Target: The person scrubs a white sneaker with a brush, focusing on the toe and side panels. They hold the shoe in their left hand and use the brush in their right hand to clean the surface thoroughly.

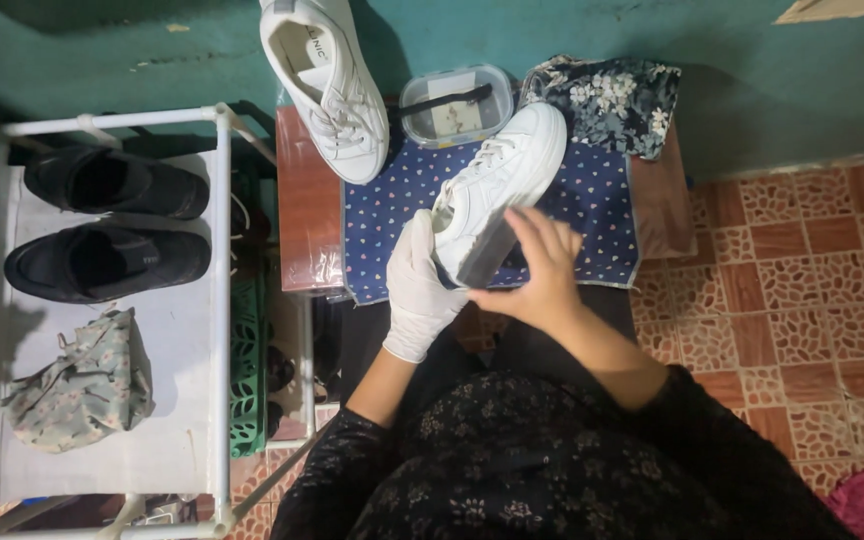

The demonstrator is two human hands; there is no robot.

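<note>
On the left of the view stood a white shoe rack (220,300) bearing two black shoes (107,220) and a bundled floral cloth (82,385) (none of it near either hand). Moving rightward, over the dotted blue cloth (592,210) on the low wooden table (307,215), the left hand (420,285), in a white glove, was wrapped around the heel end of a white sneaker (507,175), fingers closed on it from the left side. The sneaker's long axis ran diagonally, heel low and near the person, toe pointing up and away to the right. Just beside it, the bare right hand (537,270) pressed a dark grey block (482,260) against the sneaker's side near the heel, fingers curled around the block. A second white sneaker (327,85) and a clear lidded box (455,105) lay further back, apart from both hands.
</note>
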